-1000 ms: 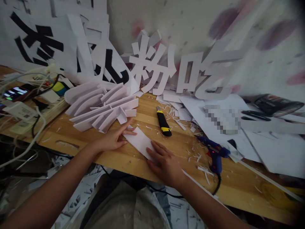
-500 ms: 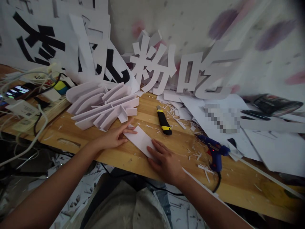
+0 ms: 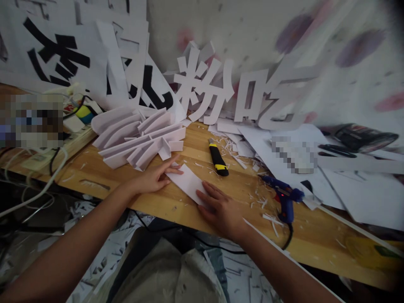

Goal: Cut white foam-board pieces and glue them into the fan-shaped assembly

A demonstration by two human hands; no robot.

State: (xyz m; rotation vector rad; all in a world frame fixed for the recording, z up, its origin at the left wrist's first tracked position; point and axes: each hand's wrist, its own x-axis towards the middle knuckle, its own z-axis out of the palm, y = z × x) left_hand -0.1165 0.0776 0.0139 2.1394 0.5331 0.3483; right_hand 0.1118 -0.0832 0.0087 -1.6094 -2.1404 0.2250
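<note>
Hardly anything has moved in the past second: the person's view has swung slightly, while both hands stay where they were on the flat white rectangular strip of smooth sheet material (image 3: 187, 181). It lies slantwise on the pale brown wooden counter (image 3: 167, 206), near the front edge. At its far left end, the bare left hand (image 3: 150, 179) has its grip fairly wide, thumb apart from the fingers, a fingertip touching the strip. The bare right hand (image 3: 224, 212) covers the nearer end with fingers laid across the top; whether that grip is closed on it, I can't tell from here.

Just beyond the left hand sits a white ribbed construction of upright strips (image 3: 170, 135). Past the right hand lies a black-and-yellow plastic utility knife (image 3: 218, 160), thin white shavings (image 3: 227, 148) beside it. Farther right is a blue glue gun (image 3: 285, 206), its red light lit. White cut-out characters (image 3: 214, 105) stand upright at the back.
</note>
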